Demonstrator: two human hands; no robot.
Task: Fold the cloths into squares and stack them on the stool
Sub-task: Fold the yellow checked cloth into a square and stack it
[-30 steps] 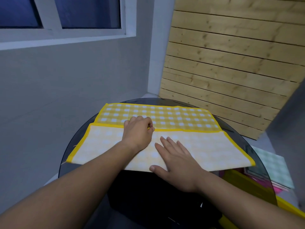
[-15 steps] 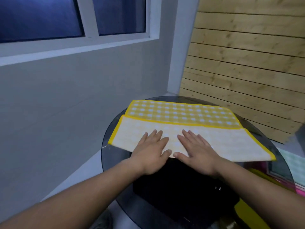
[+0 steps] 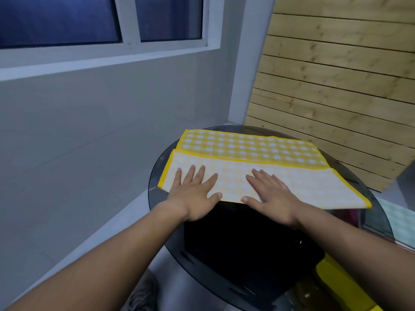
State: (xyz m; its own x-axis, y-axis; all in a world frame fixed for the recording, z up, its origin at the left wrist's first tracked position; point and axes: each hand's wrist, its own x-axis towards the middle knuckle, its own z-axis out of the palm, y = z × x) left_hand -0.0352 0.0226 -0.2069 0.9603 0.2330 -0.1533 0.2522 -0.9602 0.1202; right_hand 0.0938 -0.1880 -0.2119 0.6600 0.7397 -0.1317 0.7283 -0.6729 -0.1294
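A yellow checked cloth (image 3: 253,151) with a yellow border lies on a round dark glass table (image 3: 157,167). Its near part is folded over, pale underside up, and leaves a strip of the checked side showing at the back. My left hand (image 3: 194,195) lies flat on the left part of the fold with its fingers spread. My right hand (image 3: 268,195) lies flat near the middle of the fold. Neither hand grips anything. No stool can be told apart in this view.
A grey wall with a window (image 3: 101,19) stands to the left, a wooden slat panel (image 3: 336,86) to the right. Something black (image 3: 247,243) shows under the glass. Yellow (image 3: 341,286), pink and pale green items (image 3: 402,218) lie at the lower right.
My left hand has opened from a loose fist at the fold's far edge and slid to the left part of the cloth. Both hands now lie flat and farther apart. The view has shifted left.
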